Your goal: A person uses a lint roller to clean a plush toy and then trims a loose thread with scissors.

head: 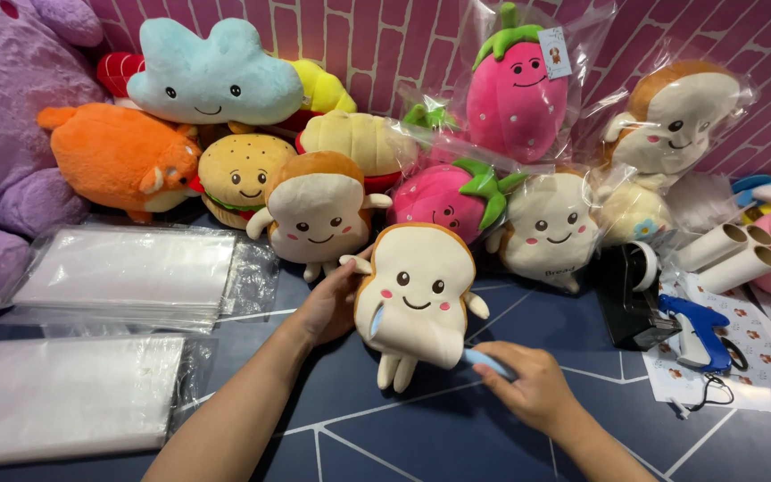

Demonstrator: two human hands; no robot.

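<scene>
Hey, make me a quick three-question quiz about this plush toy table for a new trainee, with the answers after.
1. True or false: the left hand grips the toast plush from its side.
2. Which thing does the right hand hold? A) tagging gun B) light blue handle C) cardboard roll
3. Fill in: the stacks of clear plastic bags lie to the ____ of the toast plush in the picture.

Key
1. True.
2. B: its fingers pinch a light blue handle under the plush; the blue tagging gun lies untouched on the sticker sheet, and the cardboard rolls sit behind it.
3. Left.
</scene>
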